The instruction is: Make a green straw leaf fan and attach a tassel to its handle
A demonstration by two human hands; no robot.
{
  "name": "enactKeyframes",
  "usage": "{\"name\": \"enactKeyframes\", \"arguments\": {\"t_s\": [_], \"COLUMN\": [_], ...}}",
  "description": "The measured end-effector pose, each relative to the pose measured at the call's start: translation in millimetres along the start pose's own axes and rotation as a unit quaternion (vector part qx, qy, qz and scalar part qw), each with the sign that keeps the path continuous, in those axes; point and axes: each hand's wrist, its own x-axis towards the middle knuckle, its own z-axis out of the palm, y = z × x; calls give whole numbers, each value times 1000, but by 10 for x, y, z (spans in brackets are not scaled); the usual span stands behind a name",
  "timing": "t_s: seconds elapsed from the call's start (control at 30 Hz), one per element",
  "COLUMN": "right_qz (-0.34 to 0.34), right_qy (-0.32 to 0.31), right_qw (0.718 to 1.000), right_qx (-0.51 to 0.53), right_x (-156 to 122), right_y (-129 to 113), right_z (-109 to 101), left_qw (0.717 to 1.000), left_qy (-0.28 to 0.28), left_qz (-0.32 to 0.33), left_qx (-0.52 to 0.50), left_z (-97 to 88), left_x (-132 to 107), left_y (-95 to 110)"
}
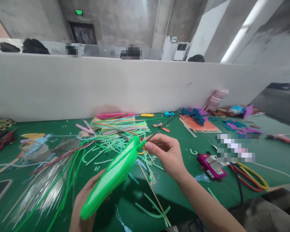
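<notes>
A long bright green padded piece [124, 172], leaf-shaped with pale panels inside its rim, is held tilted above the table. Behind its lower end is my left hand [81, 199], closed around it, the fingers mostly hidden. At the upper end my right hand [168, 154] pinches a green-wrapped stem [141, 146] between thumb and forefinger. Thin dark wires [157, 132] stick out past these fingertips. Cut pale green strips [99, 154] lie scattered beneath, with a stack of coloured strips [120, 124] behind them.
Clear thin rods [48, 183] and green strips spread across the left. At right sit a magenta power strip [212, 167], red-and-yellow-handled scissors [251, 177] and an orange pad [200, 125]. A white partition [111, 87] closes the back; heads of people show above it.
</notes>
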Motion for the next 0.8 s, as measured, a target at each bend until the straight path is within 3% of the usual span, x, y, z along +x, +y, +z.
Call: {"name": "enactKeyframes", "arguments": {"t_s": [0.1,0.23,0.43,0.7,0.8], "right_qz": [-2,1,11,-12,-16], "right_qy": [5,-5,-22,-40,-38], "right_qw": [1000,1000,998,997,997], "right_qx": [-2,20,62,66,58], "right_x": [6,17,28,19,7], "right_y": [1,30,54,-8,-12], "right_z": [-29,-61,-33,2,11], "left_qw": [999,1000,999,996,996], "left_qy": [-34,-25,-7,21,20], "left_qz": [-13,-16,33,-71,-72], "left_qx": [-8,-3,-25,-48,-42], "left_z": [-85,-81,9,72,115], "left_x": [41,56,11,-27,-32], "left_y": [-72,-87,-112,-72,-30]}}
